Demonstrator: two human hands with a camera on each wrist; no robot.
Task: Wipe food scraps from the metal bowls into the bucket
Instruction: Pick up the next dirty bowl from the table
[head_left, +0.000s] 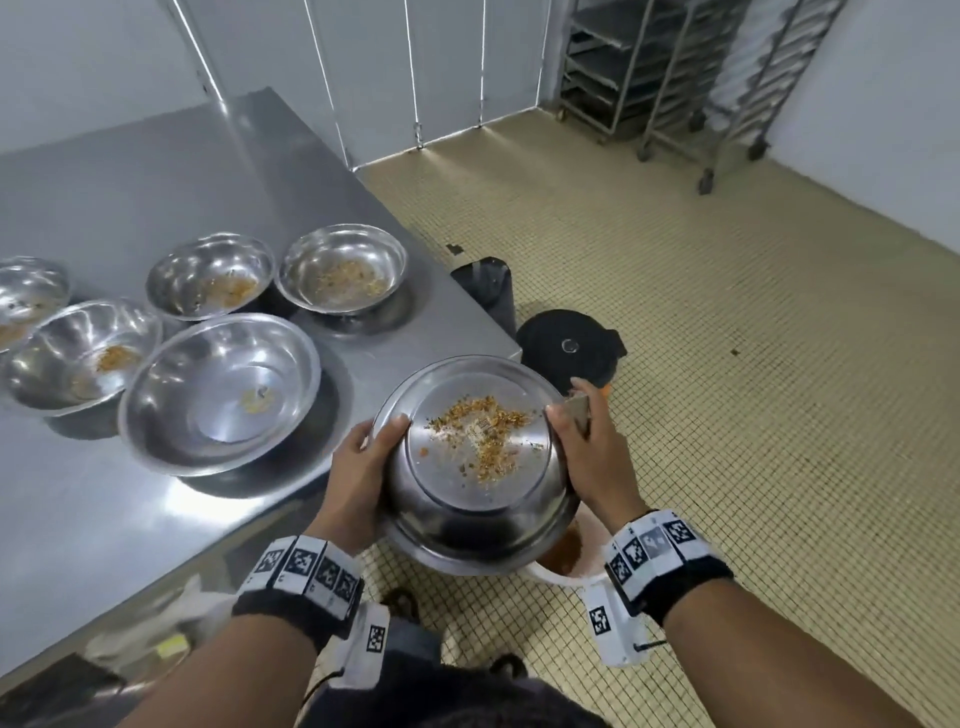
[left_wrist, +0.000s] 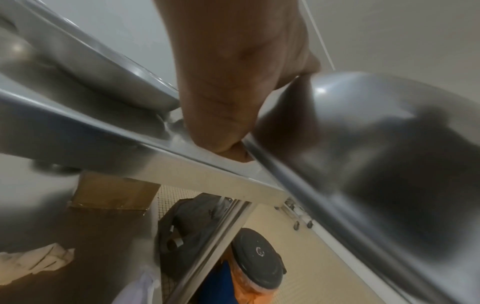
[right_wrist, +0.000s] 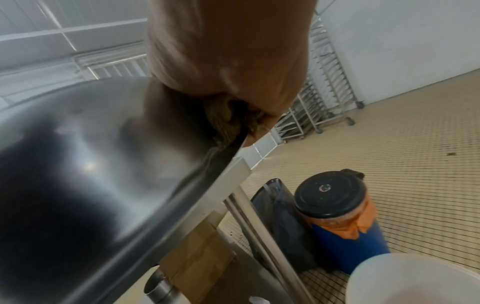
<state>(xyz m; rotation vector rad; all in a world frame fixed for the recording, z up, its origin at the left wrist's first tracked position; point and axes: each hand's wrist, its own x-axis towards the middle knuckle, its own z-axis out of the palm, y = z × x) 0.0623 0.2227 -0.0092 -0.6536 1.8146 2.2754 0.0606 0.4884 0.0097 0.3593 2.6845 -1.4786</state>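
Observation:
I hold a large metal bowl tilted toward me, with orange-brown food scraps stuck on its flat bottom. My left hand grips its left rim, thumb inside. My right hand grips the right rim and pinches a brownish cloth against it. Below the bowl stands a white bucket with brownish waste in it, mostly hidden by the bowl. The left wrist view shows my left hand on the bowl. The right wrist view shows my right hand, the cloth, the bowl and the bucket.
Several more metal bowls with scraps sit on the steel table to my left. A blue barrel with a black lid and a black bin stand past the table corner. Wheeled tray racks line the far wall.

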